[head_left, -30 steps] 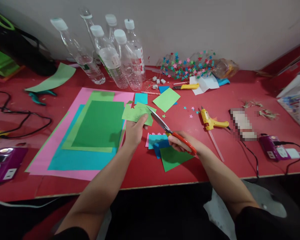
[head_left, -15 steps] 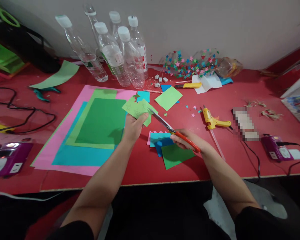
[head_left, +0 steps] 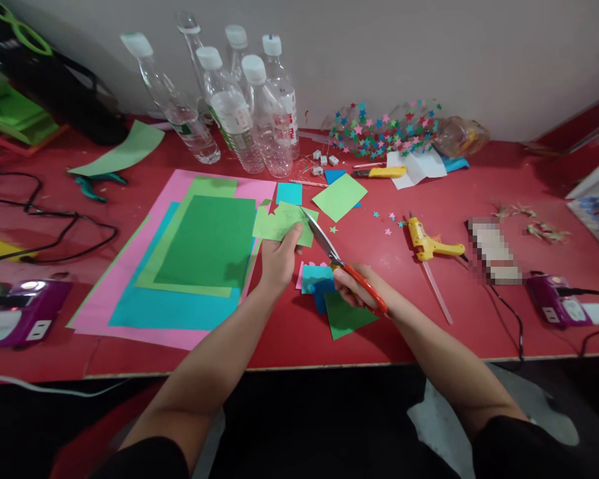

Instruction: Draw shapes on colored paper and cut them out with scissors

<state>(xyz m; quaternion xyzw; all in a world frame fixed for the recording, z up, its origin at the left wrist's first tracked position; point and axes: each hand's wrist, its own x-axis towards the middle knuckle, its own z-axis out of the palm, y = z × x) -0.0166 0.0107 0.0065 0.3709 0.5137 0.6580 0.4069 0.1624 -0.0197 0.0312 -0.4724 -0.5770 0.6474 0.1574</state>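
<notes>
Between the thumb and fingers of my left hand (head_left: 281,259) is a light green sheet of paper (head_left: 274,226) with a notched upper edge and faint drawn lines. My right hand (head_left: 354,285) grips red-handled scissors (head_left: 362,287), their blades pointing up and left at the paper's right edge. Whether the blades are cutting into it I cannot tell. Below the hands lie a dark green paper piece (head_left: 347,318) and a blue paper piece (head_left: 315,274), partly hidden by my right hand. A small green star (head_left: 334,230) rests on the table just right of the blades.
Stacked coloured sheets (head_left: 204,246) lie on the left. Several plastic bottles (head_left: 272,126) stand at the back beside a star-covered bottle (head_left: 379,130). A yellow glue gun (head_left: 429,243), its cord and a phone-like blurred object (head_left: 494,249) lie right. A yellow cutter (head_left: 387,172) lies behind.
My left hand has turned the green paper so it lies more level, and shifted slightly right. The scissors have swung a little steeper, and my right hand has moved slightly left.
</notes>
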